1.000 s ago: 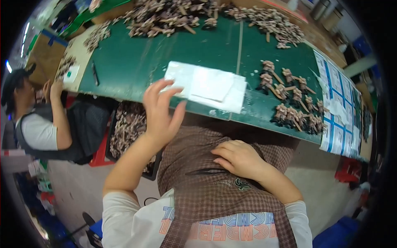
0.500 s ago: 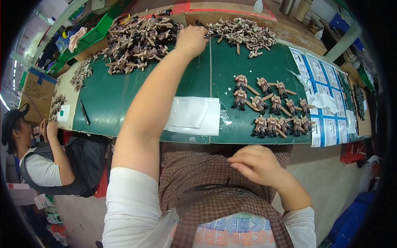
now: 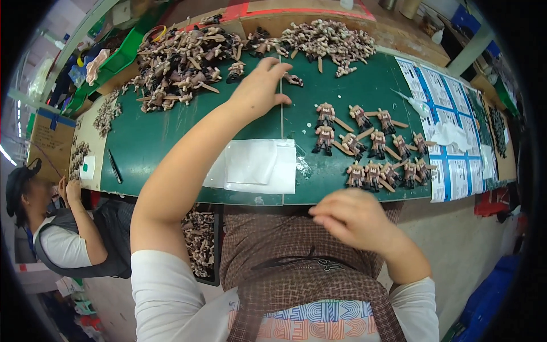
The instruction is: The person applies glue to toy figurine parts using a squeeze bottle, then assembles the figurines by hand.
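The left hand [image 3: 259, 88] is stretched to twelve o'clock, fingers spread flat on the dark green cutting mat [image 3: 154, 142] beside the heap of small brown plastic figures [image 3: 182, 62], nothing clasped. The right hand [image 3: 356, 219] is kept loosely curled near the apron; any hold cannot be told. Finished figures [image 3: 370, 151] are laid in rows at two o'clock for easy counting.

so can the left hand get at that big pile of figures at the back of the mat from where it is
Probably yes. The left hand lies stretched out on the green mat, fingers spread and holding nothing, right beside the heap of small figures. Nothing stands between them; a stray figure lies just past its knuckles.
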Motion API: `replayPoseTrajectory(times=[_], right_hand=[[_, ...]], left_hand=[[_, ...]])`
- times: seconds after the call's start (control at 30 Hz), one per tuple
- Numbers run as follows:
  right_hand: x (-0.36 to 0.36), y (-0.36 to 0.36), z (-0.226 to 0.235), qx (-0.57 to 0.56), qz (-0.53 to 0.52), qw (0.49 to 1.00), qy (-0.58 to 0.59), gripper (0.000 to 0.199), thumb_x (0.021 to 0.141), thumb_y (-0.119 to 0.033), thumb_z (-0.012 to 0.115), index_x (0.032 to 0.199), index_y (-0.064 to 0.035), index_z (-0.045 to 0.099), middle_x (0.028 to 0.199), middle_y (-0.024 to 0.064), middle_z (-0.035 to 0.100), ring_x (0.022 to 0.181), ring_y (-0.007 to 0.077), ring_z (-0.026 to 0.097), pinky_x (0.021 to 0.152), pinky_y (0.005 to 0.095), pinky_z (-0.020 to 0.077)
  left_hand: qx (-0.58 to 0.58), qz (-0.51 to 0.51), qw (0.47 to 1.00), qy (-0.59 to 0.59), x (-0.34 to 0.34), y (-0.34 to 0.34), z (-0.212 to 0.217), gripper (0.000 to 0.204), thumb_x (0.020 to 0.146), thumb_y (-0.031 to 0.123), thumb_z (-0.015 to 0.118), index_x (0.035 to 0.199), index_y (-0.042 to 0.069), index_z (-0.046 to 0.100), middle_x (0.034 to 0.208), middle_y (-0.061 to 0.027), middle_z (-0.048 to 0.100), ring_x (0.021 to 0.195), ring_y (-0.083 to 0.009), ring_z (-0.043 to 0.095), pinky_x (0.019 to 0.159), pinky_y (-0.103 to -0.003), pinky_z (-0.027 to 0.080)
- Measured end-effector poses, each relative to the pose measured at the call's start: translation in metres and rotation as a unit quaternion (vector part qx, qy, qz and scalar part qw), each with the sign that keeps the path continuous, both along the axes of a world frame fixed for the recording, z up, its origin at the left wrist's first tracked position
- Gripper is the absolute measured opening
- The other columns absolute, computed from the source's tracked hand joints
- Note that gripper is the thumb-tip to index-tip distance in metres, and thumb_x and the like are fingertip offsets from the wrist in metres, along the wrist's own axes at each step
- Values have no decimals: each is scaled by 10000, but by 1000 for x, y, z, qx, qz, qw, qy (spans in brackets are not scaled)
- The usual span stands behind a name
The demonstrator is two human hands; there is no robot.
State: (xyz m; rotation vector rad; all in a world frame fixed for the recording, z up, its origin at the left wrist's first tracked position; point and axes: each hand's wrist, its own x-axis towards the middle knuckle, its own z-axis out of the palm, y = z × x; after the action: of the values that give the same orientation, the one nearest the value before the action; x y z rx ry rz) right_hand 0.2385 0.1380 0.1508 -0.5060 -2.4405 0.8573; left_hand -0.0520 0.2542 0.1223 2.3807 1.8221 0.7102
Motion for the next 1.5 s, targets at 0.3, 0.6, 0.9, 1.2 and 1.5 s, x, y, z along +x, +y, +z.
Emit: replayPoseTrajectory(times=[0.3, 0.6, 0.9, 1.2, 1.5], right_hand=[[-79, 183, 8, 193, -144, 965, -105, 269, 848, -196, 609, 1097, -122, 681, 1095, 102, 670, 1016, 299, 635, 849, 420, 516], [-126, 224, -30, 246, -56, 944, -213, 371, 788, -205, 697, 1145, -108, 670, 1092, 174, 659, 973, 340, 644, 851, 421, 516], [-90, 204, -10, -283, -110, 950, -70, 329, 994, -307, 498, 994, -24, 667, 788, 57, 684, 616, 111, 624, 525, 247, 478], [-92, 181, -22, -161, -142, 975, -54, 304, 974, -233, 510, 1069, 13, 660, 734, 75, 666, 655, 160, 643, 630, 306, 531], [-93, 154, -10, 160, -178, 963, -119, 181, 811, -219, 695, 915, -80, 746, 889, 125, 649, 856, 312, 638, 777, 402, 507]], left_hand=[[-112, -132, 985, 22, 58, -47, 21, 913, 616, 311, 866, 1359, -8, 442, 1362, -196, 467, 1259, -374, 436, 1050, -410, 382], [-108, -102, 989, -17, 80, -51, -4, 791, 634, 228, 858, 1319, 55, 502, 1198, -192, 533, 1157, -371, 509, 982, -422, 439], [-152, -93, 983, -50, 86, -63, -3, 645, 671, 223, 831, 1233, 89, 547, 1109, -173, 558, 1078, -357, 561, 912, -407, 474], [-146, -51, 988, -15, 97, -72, 7, 594, 682, 256, 833, 1165, 77, 537, 1099, -159, 544, 1058, -344, 554, 904, -413, 470], [-19, -1, 979, -201, 100, -115, 4, 584, 677, 120, 818, 1139, 18, 476, 1135, -181, 564, 1018, -351, 594, 884, -396, 493]])
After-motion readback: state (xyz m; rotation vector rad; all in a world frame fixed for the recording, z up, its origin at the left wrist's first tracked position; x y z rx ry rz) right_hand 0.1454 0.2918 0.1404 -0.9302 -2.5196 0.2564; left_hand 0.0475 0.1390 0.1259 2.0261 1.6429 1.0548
